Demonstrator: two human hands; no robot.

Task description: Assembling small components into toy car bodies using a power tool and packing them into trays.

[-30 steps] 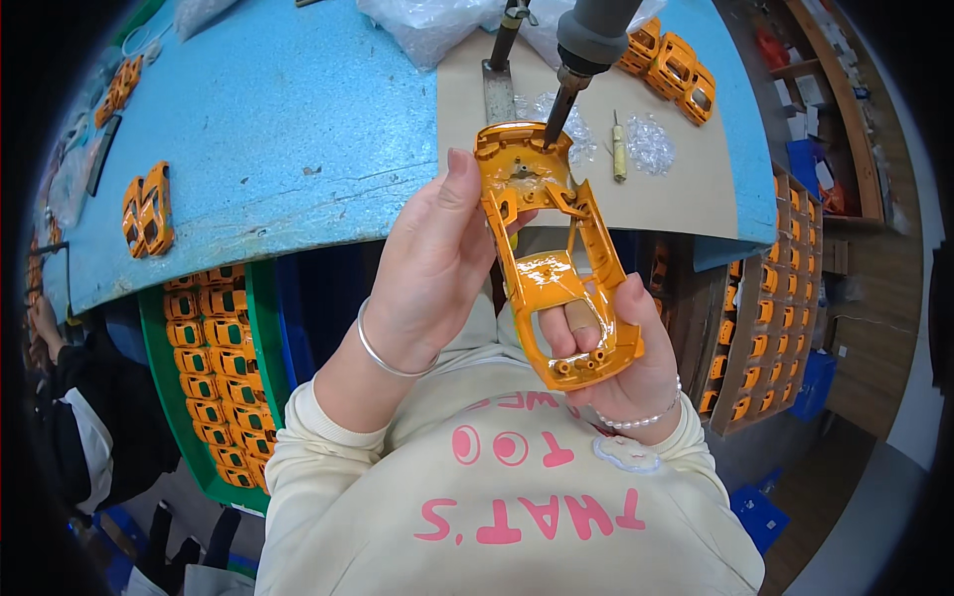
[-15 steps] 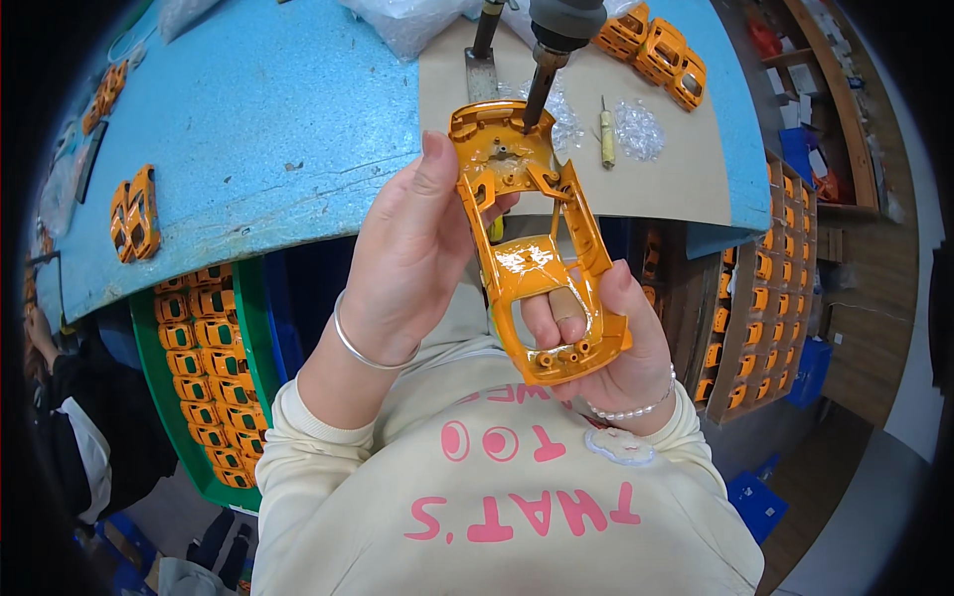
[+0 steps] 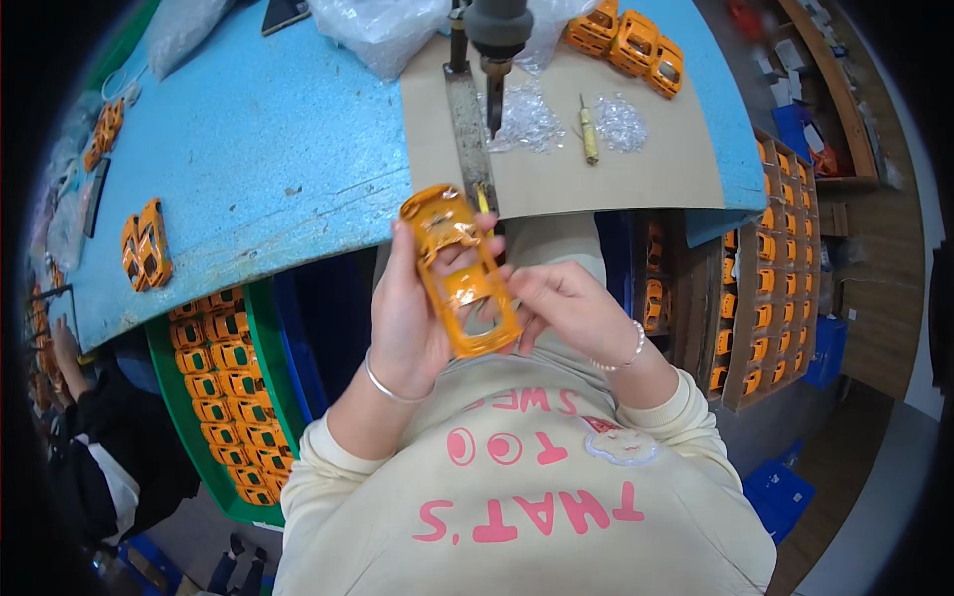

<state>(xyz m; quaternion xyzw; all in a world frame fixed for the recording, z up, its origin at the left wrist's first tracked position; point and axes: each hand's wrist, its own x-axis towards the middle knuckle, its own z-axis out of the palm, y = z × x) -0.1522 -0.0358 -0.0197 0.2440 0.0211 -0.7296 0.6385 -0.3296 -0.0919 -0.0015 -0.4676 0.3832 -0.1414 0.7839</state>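
An orange toy car body shell (image 3: pixel 459 266) is held over my lap, its hollow underside turned up. My left hand (image 3: pixel 409 316) grips it along its left side, thumb across the middle. Fingers of my right hand (image 3: pixel 558 303) touch the shell's near right end. A hanging powered screwdriver (image 3: pixel 494 45) points down at the brown cardboard mat (image 3: pixel 636 169) on the blue table (image 3: pixel 248 169), apart from the shell and above it in the picture.
Orange shells (image 3: pixel 626 38) lie at the table's far right, and two more (image 3: pixel 144 243) at its left. A green crate (image 3: pixel 214 382) of orange shells stands at my lower left, cardboard trays (image 3: pixel 770 288) of them at my right. Clear bags (image 3: pixel 378 25), small screws (image 3: pixel 618 121), a yellow-handled tool (image 3: pixel 588 134).
Both hands have brought the shell down and toward my body, away from the screwdriver tip that was touching its front end. The screwdriver now hangs free over the mat.
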